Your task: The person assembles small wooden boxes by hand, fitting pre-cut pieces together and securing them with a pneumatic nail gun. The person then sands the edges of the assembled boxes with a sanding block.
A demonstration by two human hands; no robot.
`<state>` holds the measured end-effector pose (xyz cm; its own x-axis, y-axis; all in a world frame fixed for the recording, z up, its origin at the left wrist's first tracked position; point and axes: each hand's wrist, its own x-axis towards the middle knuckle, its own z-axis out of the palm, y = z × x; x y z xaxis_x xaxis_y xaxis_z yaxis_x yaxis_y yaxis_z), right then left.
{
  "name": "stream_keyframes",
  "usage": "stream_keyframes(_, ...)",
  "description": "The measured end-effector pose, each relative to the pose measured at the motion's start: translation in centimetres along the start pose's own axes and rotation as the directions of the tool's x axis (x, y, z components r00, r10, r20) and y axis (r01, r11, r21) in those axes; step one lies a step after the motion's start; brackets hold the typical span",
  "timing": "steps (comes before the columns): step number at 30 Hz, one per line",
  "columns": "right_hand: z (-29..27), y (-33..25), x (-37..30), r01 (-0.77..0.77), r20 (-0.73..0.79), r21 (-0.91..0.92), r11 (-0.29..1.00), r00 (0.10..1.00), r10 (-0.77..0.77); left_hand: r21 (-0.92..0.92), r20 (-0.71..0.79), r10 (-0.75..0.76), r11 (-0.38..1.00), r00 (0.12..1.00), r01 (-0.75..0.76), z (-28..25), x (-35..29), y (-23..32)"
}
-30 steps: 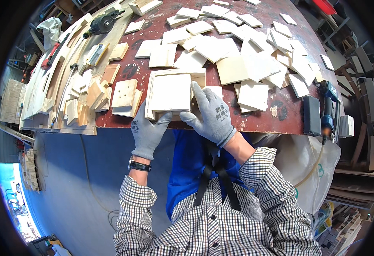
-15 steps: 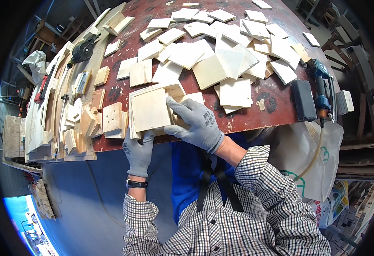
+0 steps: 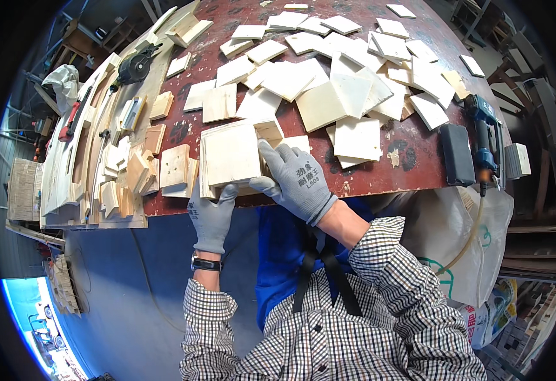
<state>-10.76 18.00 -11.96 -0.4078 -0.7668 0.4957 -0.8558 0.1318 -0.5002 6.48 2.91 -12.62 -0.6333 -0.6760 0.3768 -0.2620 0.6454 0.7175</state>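
A small pale wooden box (image 3: 230, 154), made of flat boards, is held at the front edge of the red-brown table. My left hand (image 3: 212, 219), in a grey glove, grips its lower left corner with the thumb on the front edge. My right hand (image 3: 295, 183), gloved alike, closes on the box's right side, index finger and thumb at the board edges. Part of the inside shows near the right fingers; fingers beneath the box are hidden. Just behind lie loose square wooden boards (image 3: 319, 109), overlapping in a wide heap.
On the right edge of the table (image 3: 411, 176) lie a blue-black air nailer (image 3: 483, 136) with a hose and a dark block (image 3: 456, 154). Wood offcuts (image 3: 139, 171) and a black tool (image 3: 137, 65) sit at left. A translucent sheet (image 3: 468, 232) hangs below the right edge.
The view has shifted slightly, so the table's things sit farther right. The box's top board sits differently, and both hands keep their hold.
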Motion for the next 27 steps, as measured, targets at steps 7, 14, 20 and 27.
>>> stream_keyframes(7,0.1,-0.3,0.1,-0.058,0.005,-0.047,0.997,0.998,0.058,0.008,-0.003,0.014,1.000,1.000,-0.014,-0.1,0.2,0.7)
stream_keyframes(14,-0.6,-0.2,0.2,-0.006,-0.083,0.175,0.985,0.996,0.021,-0.045,0.022,0.026,0.999,0.999,-0.025,-0.1,0.2,-0.2)
stream_keyframes(20,-1.7,-1.7,2.1,-0.059,0.019,0.110,0.992,0.998,0.057,-0.051,0.061,-0.030,0.998,0.998,0.034,-0.4,0.1,-0.1)
stream_keyframes(27,-4.6,-2.0,3.4,-0.014,-0.144,0.361,0.932,0.987,0.070,-0.033,0.012,-0.062,0.998,0.998,0.062,-0.8,-0.2,0.5)
